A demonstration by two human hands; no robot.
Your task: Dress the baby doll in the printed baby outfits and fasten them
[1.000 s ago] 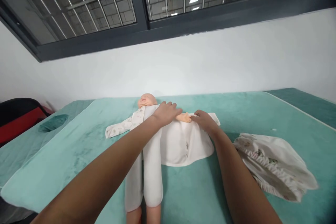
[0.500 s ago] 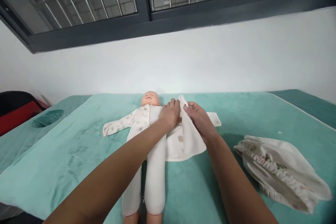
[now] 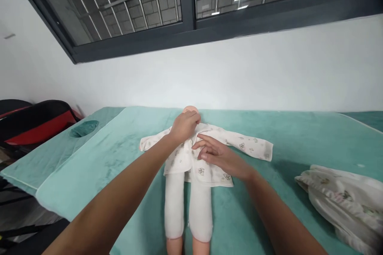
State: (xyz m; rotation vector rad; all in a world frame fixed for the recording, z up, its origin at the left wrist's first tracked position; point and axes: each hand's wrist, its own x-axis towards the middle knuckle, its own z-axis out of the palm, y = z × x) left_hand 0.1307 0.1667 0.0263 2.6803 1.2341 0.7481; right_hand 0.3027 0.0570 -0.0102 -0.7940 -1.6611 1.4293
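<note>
A baby doll (image 3: 190,108) lies on its back, with white-covered legs (image 3: 200,207) towards me. It wears a white baby jacket (image 3: 253,146) with small printed figures, both sleeves spread out sideways. At the doll's neck, my left hand (image 3: 186,124) is closed at the jacket's collar edge; its fingertips are partly hidden, and the hand covers most of the doll's face. My right hand (image 3: 217,154) is open over the jacket's front at the chest, fingers apart and touching or just above the cloth.
Green plush covers the padded table (image 3: 125,135), which has an oval hole (image 3: 84,128) at its left end. A bunched white printed garment with a gathered edge (image 3: 347,199) lies at the right. Red-and-black chairs (image 3: 42,123) stand beyond the left end. Behind are a white wall and a barred window (image 3: 134,4).
The jacket's right-hand front flap has come over the doll's chest, and that sleeve now lies flat. My left hand moved up to the neck; my right hand let go of the flap.
</note>
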